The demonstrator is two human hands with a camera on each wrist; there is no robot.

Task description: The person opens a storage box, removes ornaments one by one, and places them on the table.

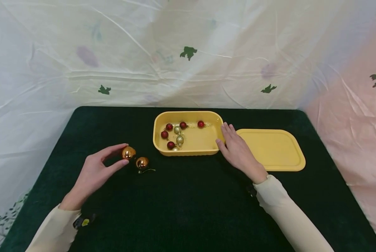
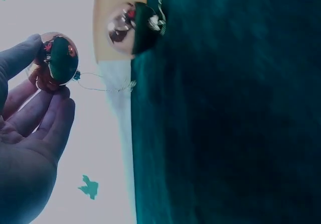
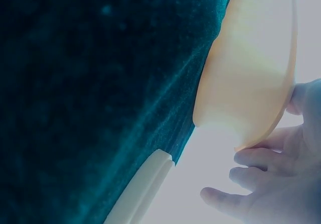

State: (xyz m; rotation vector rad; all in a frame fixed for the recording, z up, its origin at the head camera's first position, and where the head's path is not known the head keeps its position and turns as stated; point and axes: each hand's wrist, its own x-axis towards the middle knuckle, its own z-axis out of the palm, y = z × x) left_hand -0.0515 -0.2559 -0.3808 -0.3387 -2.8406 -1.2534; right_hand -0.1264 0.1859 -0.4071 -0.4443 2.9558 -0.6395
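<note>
My left hand (image 1: 93, 171) pinches a shiny copper-gold Christmas ball (image 1: 128, 153) between thumb and fingertips; its hanging thread shows in the left wrist view. Just right of it, a second copper-gold ball (image 1: 142, 163) lies on the dark cloth with its thread trailing. My right hand (image 1: 239, 152) rests against the right end of a yellow plastic box (image 1: 186, 153), fingers extended along the wall and thumb near the front corner. Inside the box, mostly toward the left, lie several small dark red balls (image 1: 171, 145) and a few pale gold ones (image 1: 180, 139).
A flat yellow lid (image 1: 274, 150) lies on the table right of the box, partly behind my right hand. Dark green cloth (image 1: 181, 206) covers the table. White patterned fabric (image 1: 144, 42) hangs behind its far edge.
</note>
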